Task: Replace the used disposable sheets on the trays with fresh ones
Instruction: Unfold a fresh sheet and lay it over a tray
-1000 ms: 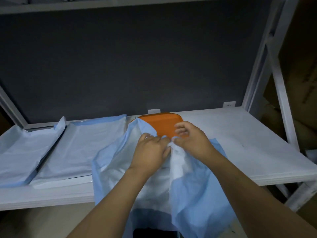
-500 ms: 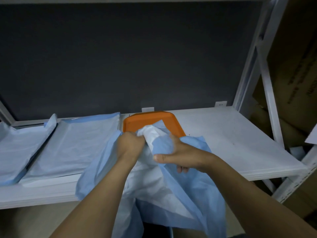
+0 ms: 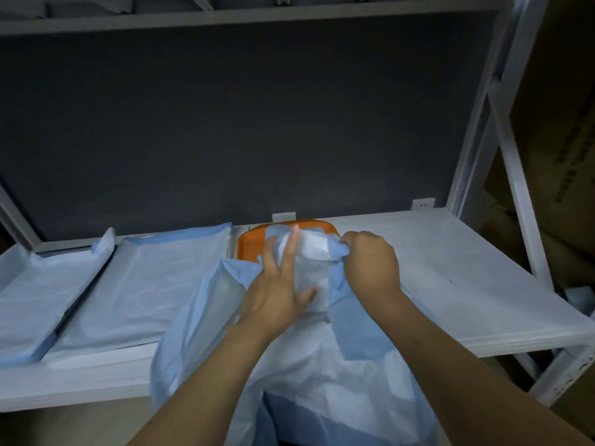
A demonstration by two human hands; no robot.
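- Crumpled sheet (image 3: pixel 325 375) lies bunched over the orange tray (image 3: pixel 248 249) on the shelf (image 3: pixel 450 268), draping off its front edge.
- Left hand (image 3: pixel 277 284) lies flat on it (fingers straight, spread).
- Right hand (image 3: pixel 370 262), just beside, clenches its blue edge.

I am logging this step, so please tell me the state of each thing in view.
crumpled sheet: held, hanging over the shelf edge.
orange tray: partly uncovered.
left hand: fingers straight, pressing the crumpled sheet.
right hand: gripping the crumpled sheet.
middle sheet: lying flat.
far-left sheet: flat, one corner turned up.
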